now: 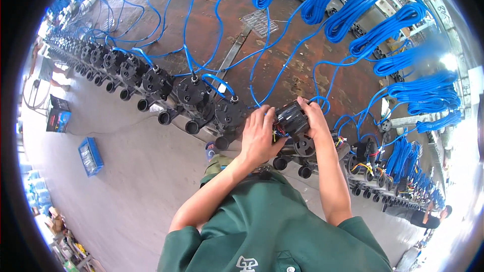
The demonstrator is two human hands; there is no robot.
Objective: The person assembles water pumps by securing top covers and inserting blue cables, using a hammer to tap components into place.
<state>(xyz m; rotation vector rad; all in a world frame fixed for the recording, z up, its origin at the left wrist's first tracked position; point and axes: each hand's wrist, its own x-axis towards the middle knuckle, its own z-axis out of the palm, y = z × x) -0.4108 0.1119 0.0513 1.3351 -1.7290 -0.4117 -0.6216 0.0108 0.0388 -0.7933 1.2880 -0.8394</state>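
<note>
Both my hands work at a black pump in the row at the table's near edge. My right hand (313,120) grips a glossy black cylindrical cover (292,117), held tilted above a round black pump base (304,146). At the cover's left end, the fingers and thumb of my left hand (258,133) close around thin coloured wires (279,133); its fingertips are partly hidden. A blue cable (256,99) runs down to the far side of my left hand. Just left stands an assembled black pump (229,113) with a blue cable looping from its top.
More black pumps (157,81) line the table edge to the left. Pumps with exposed wires (365,166) stand to the right. Coiled blue cables (373,12) hang over the brown table (297,70). A blue crate (91,156) sits on the floor; another person (416,216) is far right.
</note>
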